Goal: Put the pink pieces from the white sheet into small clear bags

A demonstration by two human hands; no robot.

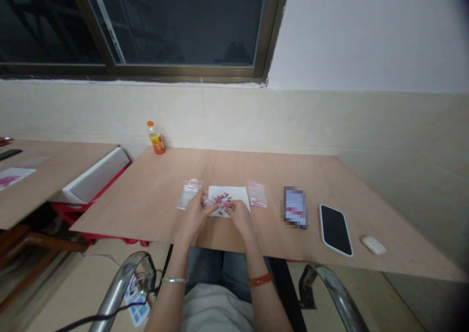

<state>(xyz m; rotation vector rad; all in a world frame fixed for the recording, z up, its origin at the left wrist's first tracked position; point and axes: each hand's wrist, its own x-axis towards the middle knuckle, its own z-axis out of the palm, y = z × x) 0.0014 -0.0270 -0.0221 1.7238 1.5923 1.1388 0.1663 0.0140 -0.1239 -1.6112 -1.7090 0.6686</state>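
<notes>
Apparently, the left hand (pixel 197 215) and right hand (pixel 240 215) are curling over the white sheet (pixel 240 193); whether either is gripping anything, I cannot tell; small pink pieces (pixel 223 198) are lying loose there, risking scattering if a hand brushes them.

At eleven o'clock is a dark window (pixel 183 24), framed in brown. The wall (pixel 315 63) at one o'clock is white above, beige below. A side table (pixel 73 158) stands at nine, pale floor (pixel 88 283) at eight.
</notes>
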